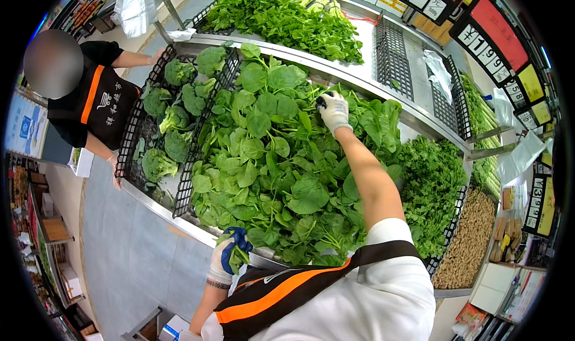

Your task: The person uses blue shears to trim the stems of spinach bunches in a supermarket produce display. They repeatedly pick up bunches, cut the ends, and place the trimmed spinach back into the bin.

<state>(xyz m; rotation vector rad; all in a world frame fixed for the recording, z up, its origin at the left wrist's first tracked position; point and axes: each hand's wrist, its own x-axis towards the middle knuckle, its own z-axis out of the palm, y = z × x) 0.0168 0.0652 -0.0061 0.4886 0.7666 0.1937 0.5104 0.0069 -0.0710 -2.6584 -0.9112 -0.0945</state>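
Note:
A broad pile of dark green leafy vegetables [257, 155] fills the middle of the display stand. At the far side of this pile is my right hand [334, 111], in a white glove with dark blue fingertips. Its fingers curl down around stems and leaves there, partly hiding what they grip. My left hand [230, 254], gloved in white and blue, is low at the stand's near edge, beside my apron. A few green leaves [238, 258] stick out of its closed fingers.
Left of the greens, black mesh dividers [203, 125] border broccoli [175, 118]. A co-worker [99, 95] in a dark apron stands there, hands on the stand. Celery [287, 23] lies behind, curly herbs [428, 173] and peanuts [467, 239] to the right. Price signs [491, 35] hang upper right.

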